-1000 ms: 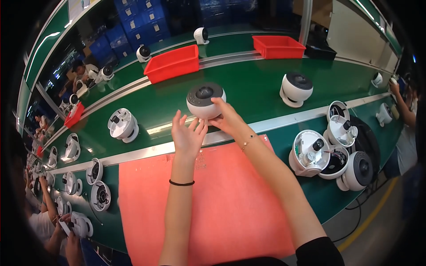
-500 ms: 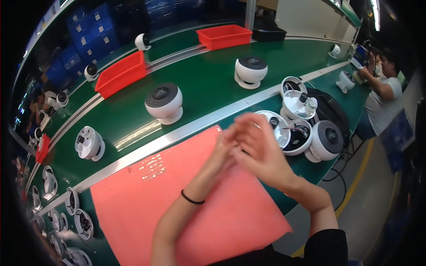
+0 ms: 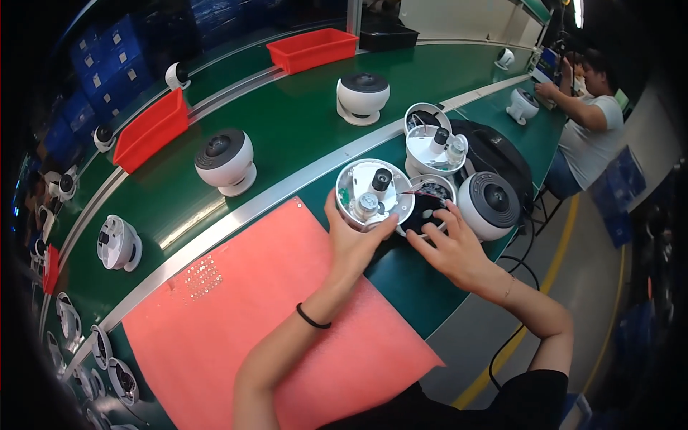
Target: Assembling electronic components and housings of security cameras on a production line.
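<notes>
My left hand (image 3: 355,240) is closed around a white camera housing half (image 3: 346,172), its thumb at the near rim. Inside that half stand a black lens barrel (image 3: 382,179) and a round silvery motor (image 3: 368,205). Thin wires link it to a black-lined cover half (image 3: 453,188) just to its right. My right hand (image 3: 459,247) has its bent fingers at the near rim of that cover half, which it appears to grip. Past both halves sits another opened white camera (image 3: 423,159) with similar parts. A closed white camera with a dark face (image 3: 489,206) stands to the right.
A pink foam sheet (image 3: 287,308) covers the near bench. Assembled cameras (image 3: 224,163) stand on the green belt beyond a metal rail (image 3: 287,183). Red bins (image 3: 312,51) line the far side. Several opened housings (image 3: 123,380) lie at left. A person (image 3: 591,122) works at far right.
My hands have parted from each other above the foam sheet and reached right. My left has taken hold of the housing half; my right has come to the cover half. The view has shifted right.
</notes>
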Tool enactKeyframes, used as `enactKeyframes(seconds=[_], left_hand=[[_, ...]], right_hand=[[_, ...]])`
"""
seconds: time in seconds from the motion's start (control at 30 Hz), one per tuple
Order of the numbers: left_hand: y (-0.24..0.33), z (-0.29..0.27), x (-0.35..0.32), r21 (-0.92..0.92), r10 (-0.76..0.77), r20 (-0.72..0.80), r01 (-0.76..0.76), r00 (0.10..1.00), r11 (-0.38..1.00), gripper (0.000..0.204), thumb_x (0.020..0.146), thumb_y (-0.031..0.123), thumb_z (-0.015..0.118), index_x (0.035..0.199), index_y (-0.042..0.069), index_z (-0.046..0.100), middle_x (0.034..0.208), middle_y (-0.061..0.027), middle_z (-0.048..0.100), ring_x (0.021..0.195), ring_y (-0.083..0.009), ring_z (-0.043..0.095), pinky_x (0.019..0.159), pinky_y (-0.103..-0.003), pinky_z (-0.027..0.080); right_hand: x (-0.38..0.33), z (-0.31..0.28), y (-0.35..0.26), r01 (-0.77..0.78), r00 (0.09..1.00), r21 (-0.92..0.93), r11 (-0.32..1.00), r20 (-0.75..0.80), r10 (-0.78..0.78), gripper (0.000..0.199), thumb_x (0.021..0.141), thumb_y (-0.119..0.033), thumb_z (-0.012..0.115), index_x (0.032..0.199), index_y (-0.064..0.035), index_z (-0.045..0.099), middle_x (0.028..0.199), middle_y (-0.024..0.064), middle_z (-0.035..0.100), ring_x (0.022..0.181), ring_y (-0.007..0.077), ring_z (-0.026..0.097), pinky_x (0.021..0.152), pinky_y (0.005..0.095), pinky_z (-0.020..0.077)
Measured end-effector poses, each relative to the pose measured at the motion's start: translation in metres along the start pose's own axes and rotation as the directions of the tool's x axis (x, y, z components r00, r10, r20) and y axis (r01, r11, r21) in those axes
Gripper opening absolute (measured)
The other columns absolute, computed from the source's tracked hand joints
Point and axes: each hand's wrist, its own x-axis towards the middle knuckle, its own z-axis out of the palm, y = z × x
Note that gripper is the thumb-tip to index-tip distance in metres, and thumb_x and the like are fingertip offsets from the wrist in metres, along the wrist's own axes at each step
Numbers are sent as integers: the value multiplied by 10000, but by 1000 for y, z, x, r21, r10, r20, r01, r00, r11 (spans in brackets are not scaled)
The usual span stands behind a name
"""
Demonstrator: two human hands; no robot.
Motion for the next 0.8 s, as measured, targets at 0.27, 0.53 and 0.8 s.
enactKeyframes(seconds=[0.27, 0.53, 0.8], left_hand=[[80, -66, -11, 138, -209, 129, 191, 969, 972, 856, 674, 221, 718, 1310, 77, 163, 1078, -150, 539, 986, -217, 532, 859, -344, 391], [84, -140, -38, 435, -461, 795, 159, 394, 886, 740, 522, 198, 597, 1210, -39, 464, 1136, -144, 552, 1051, -227, 514, 935, -309, 372], [109, -169, -118, 380, -342, 611, 114, 714, 918, 458, 741, 150, 569, 1148, -46, 501, 1178, -174, 533, 1120, -254, 494, 947, -333, 371]], right_hand=[[-1, -79, -11, 235, 971, 436, 869, -139, -193, 246, 573, -72, 667, 803, -127, 598, 812, 48, 510, 853, 236, 540, 897, 507, 412], [13, -98, -50, -278, 959, 922, -268, 250, -135, 414, 730, -1, 673, 1100, -2, 487, 1033, 126, 515, 964, 236, 552, 858, 327, 438], [32, -91, -85, -373, 867, 923, -92, 312, -389, 532, 705, 24, 697, 1103, -32, 349, 1115, 128, 466, 1009, 176, 511, 841, 313, 446]])
